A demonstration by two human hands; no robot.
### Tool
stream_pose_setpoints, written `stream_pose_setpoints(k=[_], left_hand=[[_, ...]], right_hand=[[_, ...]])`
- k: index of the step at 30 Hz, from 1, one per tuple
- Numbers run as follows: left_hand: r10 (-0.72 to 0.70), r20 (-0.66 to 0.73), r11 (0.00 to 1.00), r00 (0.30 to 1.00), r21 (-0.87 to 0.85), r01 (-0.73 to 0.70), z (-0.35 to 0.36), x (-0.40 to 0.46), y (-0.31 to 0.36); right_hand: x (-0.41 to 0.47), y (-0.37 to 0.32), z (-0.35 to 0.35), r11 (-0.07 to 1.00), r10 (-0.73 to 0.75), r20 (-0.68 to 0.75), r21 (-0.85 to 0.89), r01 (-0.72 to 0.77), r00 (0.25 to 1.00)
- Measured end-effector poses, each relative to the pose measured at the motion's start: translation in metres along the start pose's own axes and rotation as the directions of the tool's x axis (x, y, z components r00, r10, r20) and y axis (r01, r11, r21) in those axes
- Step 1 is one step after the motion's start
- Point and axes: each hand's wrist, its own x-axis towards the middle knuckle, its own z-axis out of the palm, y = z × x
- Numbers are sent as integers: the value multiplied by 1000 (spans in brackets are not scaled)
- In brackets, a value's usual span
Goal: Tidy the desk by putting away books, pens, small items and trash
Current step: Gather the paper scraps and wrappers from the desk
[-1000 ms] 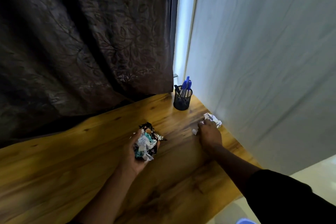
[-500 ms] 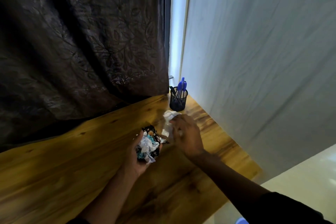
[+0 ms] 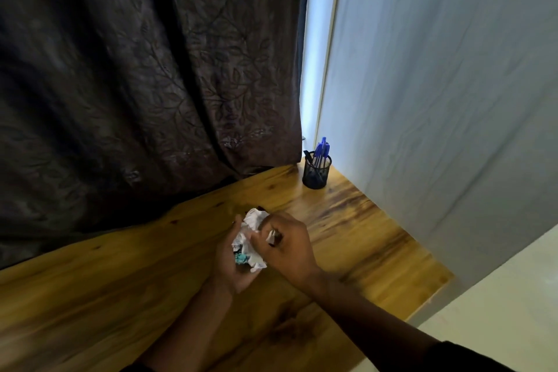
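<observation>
My left hand [image 3: 232, 266] is cupped palm up over the wooden desk [image 3: 120, 296] and holds a bundle of crumpled trash [image 3: 250, 238]: white paper, a teal scrap and dark wrappers. My right hand [image 3: 287, 246] lies over the bundle from the right, its fingers curled on the white crumpled paper and pressing it onto the pile. Part of the trash is hidden under my right hand.
A black mesh pen holder [image 3: 316, 172] with blue pens [image 3: 321, 149] stands at the desk's far right corner. A dark patterned curtain [image 3: 136, 84] hangs behind the desk. A pale wall [image 3: 453, 100] runs along the right edge, with floor [image 3: 498, 311] beyond the desk's near right end.
My right hand picked the white crumpled paper off the desk by the wall and carried it left onto the trash in my left hand.
</observation>
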Motion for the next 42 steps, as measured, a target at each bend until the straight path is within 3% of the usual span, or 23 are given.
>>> stream_pose_setpoints(k=[6,13,18,23,27,33,42], left_hand=[[10,46,1000,999,9,-10,0,-32,15],[-40,28,998,999,46,39,-13,-53,19],[-92,43,993,995,75,88,-18,-62,14],[-152,38,982,988,120,147,-10,-60,-4],[-215,62,969,975,137,205,6,-54,-24],[-213,-22,955,977,205,213,32,-41,-67],[-234,-78,942,969,230,246,96,-44,-186]], right_hand=[[-14,-21,26,989,144,-4,12,-144,990],[-31,-38,53,926,254,-136,-253,-281,958],[-51,-44,53,875,202,-241,-391,-286,949],[-64,-39,36,958,266,-180,-62,-281,947],[-75,-32,21,910,403,-245,2,-416,882],[-92,-10,-5,853,507,-371,83,-516,778],[-144,12,-110,804,586,-484,246,-542,650]])
